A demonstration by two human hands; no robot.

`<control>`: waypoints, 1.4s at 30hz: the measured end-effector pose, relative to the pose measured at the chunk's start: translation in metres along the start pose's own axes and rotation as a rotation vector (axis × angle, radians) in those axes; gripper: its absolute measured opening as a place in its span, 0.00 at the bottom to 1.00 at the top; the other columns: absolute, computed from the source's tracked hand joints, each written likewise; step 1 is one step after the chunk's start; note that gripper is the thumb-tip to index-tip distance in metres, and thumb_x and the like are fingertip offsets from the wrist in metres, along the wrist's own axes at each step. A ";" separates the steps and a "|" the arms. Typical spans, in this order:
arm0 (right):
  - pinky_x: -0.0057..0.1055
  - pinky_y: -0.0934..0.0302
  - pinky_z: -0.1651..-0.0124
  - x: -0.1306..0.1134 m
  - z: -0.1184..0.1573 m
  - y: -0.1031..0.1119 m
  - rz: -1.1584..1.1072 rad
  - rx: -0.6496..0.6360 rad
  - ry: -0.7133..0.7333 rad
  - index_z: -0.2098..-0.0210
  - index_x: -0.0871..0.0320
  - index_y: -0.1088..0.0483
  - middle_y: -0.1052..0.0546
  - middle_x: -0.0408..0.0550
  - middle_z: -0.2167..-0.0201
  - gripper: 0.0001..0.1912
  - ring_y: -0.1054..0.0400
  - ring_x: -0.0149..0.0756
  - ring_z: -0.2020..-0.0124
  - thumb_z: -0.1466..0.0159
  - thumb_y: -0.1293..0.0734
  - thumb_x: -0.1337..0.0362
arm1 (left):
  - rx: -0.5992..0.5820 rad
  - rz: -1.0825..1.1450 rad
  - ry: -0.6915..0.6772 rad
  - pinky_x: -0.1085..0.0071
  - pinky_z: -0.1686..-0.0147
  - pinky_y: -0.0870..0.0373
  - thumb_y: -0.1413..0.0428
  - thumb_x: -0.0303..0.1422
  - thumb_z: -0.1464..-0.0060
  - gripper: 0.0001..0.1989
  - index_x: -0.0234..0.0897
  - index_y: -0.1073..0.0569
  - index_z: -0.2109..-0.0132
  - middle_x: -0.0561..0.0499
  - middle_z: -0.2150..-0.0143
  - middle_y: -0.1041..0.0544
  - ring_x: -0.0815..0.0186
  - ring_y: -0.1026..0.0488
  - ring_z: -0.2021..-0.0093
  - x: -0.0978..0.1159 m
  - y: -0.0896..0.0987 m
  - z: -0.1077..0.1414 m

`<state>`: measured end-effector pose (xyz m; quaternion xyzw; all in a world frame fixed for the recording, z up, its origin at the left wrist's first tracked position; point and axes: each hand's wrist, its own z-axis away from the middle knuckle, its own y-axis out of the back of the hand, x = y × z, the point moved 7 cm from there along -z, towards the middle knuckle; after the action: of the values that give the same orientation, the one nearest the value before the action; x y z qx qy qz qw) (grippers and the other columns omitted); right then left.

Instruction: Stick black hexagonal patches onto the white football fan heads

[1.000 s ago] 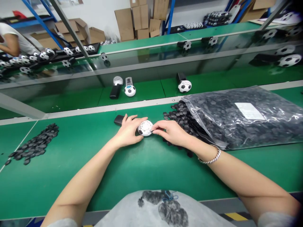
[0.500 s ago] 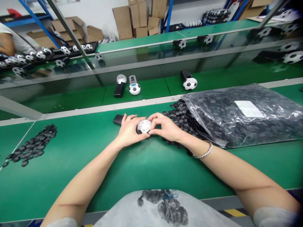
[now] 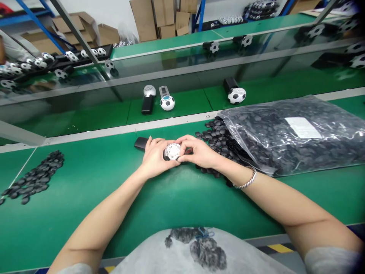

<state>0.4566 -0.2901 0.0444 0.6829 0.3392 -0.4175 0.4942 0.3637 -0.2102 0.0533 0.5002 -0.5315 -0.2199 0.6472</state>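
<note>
A white ball-shaped piece with black patches point(image 3: 172, 152) is held low over the green tabletop point(image 3: 159, 205). My left hand point(image 3: 156, 158) is wrapped round its left side, thumb along the near edge. At its right side, my right hand point(image 3: 196, 152) pinches with thumb and index finger; whatever sits between those fingertips is too small to make out. A black handle part point(image 3: 141, 143) sticks out beyond my left fingers. Small black pieces point(image 3: 218, 137) spill from a clear plastic bag point(image 3: 296, 137) to the right of my right hand.
Another pile of black pieces point(image 3: 40, 177) lies at the left. Beyond the metal rail point(image 3: 114, 129), football-shaped items point(image 3: 236, 96) rest on a green belt point(image 3: 182, 108). Further back are cardboard boxes point(image 3: 164, 13) and a tray of similar balls at the far left.
The view has shifted slightly. On the belt, the football-shaped items have moved a little to the right relative to the rail. Both hands keep nearly the same hold on the ball.
</note>
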 end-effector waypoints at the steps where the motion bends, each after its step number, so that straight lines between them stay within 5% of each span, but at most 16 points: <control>1: 0.37 0.40 0.53 0.000 0.000 -0.001 -0.004 0.004 0.001 0.77 0.60 0.33 0.32 0.48 0.58 0.08 0.37 0.37 0.54 0.52 0.28 0.69 | 0.010 0.005 0.004 0.48 0.40 0.60 0.39 0.44 0.63 0.29 0.42 0.32 0.51 0.50 0.55 0.27 0.56 0.38 0.47 0.000 0.000 0.000; 9: 0.29 0.37 0.63 0.011 -0.008 0.020 0.003 0.012 -0.050 0.69 0.60 0.33 0.29 0.47 0.65 0.10 0.33 0.34 0.62 0.49 0.30 0.65 | 0.047 0.011 -0.056 0.47 0.39 0.62 0.39 0.44 0.61 0.29 0.42 0.33 0.50 0.49 0.53 0.28 0.56 0.38 0.47 0.005 -0.004 0.005; 13: 0.35 0.39 0.57 0.026 -0.008 0.062 0.575 0.173 -0.188 0.64 0.60 0.29 0.28 0.51 0.62 0.07 0.33 0.39 0.62 0.42 0.34 0.65 | 0.006 -0.008 -0.142 0.45 0.39 0.65 0.39 0.49 0.63 0.34 0.41 0.34 0.48 0.47 0.49 0.29 0.51 0.42 0.43 0.007 -0.006 0.005; 17: 0.34 0.41 0.56 0.033 -0.005 0.060 0.856 0.065 -0.235 0.64 0.59 0.27 0.28 0.53 0.61 0.07 0.35 0.42 0.57 0.40 0.37 0.66 | -0.146 0.039 -0.216 0.42 0.40 0.71 0.40 0.40 0.57 0.32 0.43 0.38 0.44 0.48 0.44 0.33 0.49 0.55 0.36 0.010 -0.006 0.005; 20: 0.31 0.41 0.57 0.034 -0.005 0.051 0.833 0.008 -0.214 0.64 0.59 0.28 0.27 0.52 0.64 0.07 0.34 0.38 0.60 0.41 0.36 0.68 | -0.246 0.108 -0.179 0.41 0.41 0.65 0.42 0.34 0.56 0.32 0.43 0.41 0.43 0.46 0.36 0.45 0.49 0.65 0.34 0.011 -0.009 0.009; 23: 0.28 0.42 0.60 0.036 -0.004 0.049 0.781 -0.022 -0.223 0.63 0.59 0.28 0.27 0.50 0.65 0.08 0.33 0.35 0.64 0.43 0.35 0.70 | -0.194 0.180 -0.094 0.44 0.41 0.56 0.40 0.35 0.58 0.28 0.39 0.36 0.47 0.42 0.34 0.54 0.48 0.67 0.34 0.010 -0.009 0.010; 28: 0.26 0.44 0.66 0.014 0.000 0.042 0.617 -0.066 -0.137 0.70 0.58 0.28 0.26 0.44 0.71 0.03 0.34 0.31 0.71 0.43 0.35 0.70 | -0.187 0.228 -0.163 0.48 0.40 0.56 0.43 0.30 0.58 0.24 0.39 0.36 0.50 0.44 0.33 0.56 0.52 0.66 0.34 0.013 -0.011 0.008; 34: 0.25 0.43 0.65 -0.023 0.010 0.011 0.338 -0.225 0.049 0.65 0.58 0.30 0.25 0.43 0.69 0.06 0.33 0.30 0.69 0.40 0.37 0.70 | -0.193 0.221 -0.198 0.48 0.39 0.57 0.43 0.28 0.59 0.26 0.37 0.36 0.49 0.41 0.34 0.55 0.52 0.67 0.34 0.011 -0.007 0.005; 42: 0.27 0.42 0.61 -0.018 0.012 0.006 0.116 -0.130 0.049 0.69 0.60 0.27 0.27 0.45 0.69 0.03 0.34 0.31 0.66 0.43 0.34 0.68 | -0.149 0.245 -0.231 0.46 0.40 0.56 0.40 0.33 0.58 0.28 0.38 0.37 0.48 0.41 0.34 0.52 0.51 0.65 0.34 0.009 -0.010 0.005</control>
<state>0.4515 -0.3045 0.0609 0.6779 0.3375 -0.3485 0.5523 0.3650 -0.2238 0.0486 0.3539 -0.6415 -0.2343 0.6391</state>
